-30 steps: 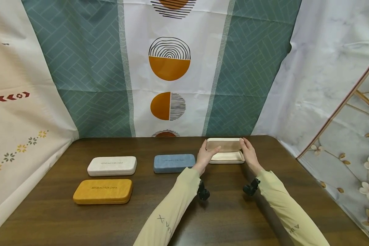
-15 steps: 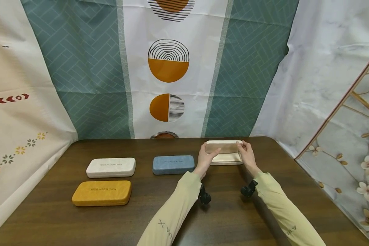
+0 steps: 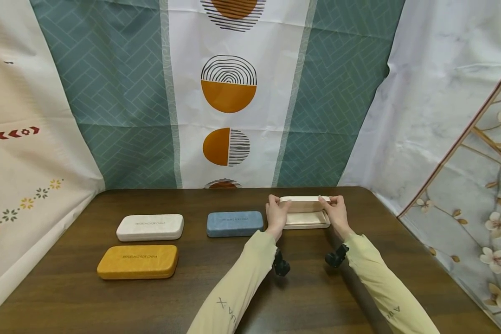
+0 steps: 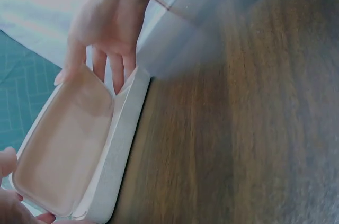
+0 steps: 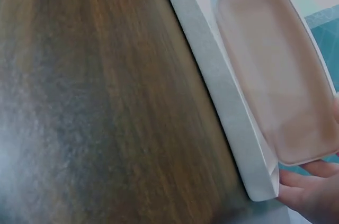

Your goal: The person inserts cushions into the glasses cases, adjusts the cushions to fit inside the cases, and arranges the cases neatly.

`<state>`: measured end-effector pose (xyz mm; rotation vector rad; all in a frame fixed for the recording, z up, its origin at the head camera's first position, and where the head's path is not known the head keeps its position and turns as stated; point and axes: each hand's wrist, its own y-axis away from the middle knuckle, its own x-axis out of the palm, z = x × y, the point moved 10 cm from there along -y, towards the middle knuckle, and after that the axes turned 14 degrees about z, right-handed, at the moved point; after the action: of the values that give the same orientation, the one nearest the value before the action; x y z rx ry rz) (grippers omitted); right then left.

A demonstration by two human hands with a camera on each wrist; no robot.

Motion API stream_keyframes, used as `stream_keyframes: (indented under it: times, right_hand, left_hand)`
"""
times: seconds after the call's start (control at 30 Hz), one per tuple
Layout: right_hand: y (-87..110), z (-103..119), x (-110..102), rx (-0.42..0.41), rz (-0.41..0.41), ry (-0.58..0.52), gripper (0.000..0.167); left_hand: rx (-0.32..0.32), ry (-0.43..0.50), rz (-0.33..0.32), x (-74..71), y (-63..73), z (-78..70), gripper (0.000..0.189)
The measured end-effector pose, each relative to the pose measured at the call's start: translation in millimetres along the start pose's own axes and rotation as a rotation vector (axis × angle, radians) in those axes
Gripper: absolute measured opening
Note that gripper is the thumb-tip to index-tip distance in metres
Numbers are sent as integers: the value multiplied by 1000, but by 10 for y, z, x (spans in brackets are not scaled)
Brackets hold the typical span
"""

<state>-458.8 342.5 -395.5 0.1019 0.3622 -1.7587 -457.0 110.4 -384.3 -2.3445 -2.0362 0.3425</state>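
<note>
At the table's back right, a cream glasses case stands with its lid raised partway. A folded pale cloth lies in its base. My left hand holds the left end of the lid, its thumb over the tan lining. On the right end, my right hand grips likewise, thumb at the lid's top edge and other fingers behind or beside the case. Both wrist views show the lid lining tilted above the base's front wall, which rests on the wood.
A blue glasses case lies shut just left of my left hand. Farther left are a white glasses case and, nearer me, a yellow one. Patterned cloth hangs behind the brown table.
Both hands have tipped the cream case's lid forward and down, so it stands lower over the base. My right thumb has shifted inward along the lid's edge. The other cases stay put.
</note>
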Motion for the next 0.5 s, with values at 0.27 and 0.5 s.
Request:
stream_keyframes:
  times: [0.27, 0.5]
  right_hand:
    - [63, 20, 9, 18, 70, -58, 43]
    - [50, -6, -25, 58, 154, -91, 43]
  left_hand:
    - [20, 13, -22, -67, -68, 108, 25]
    - [-42, 87, 95, -6, -284, 321, 29]
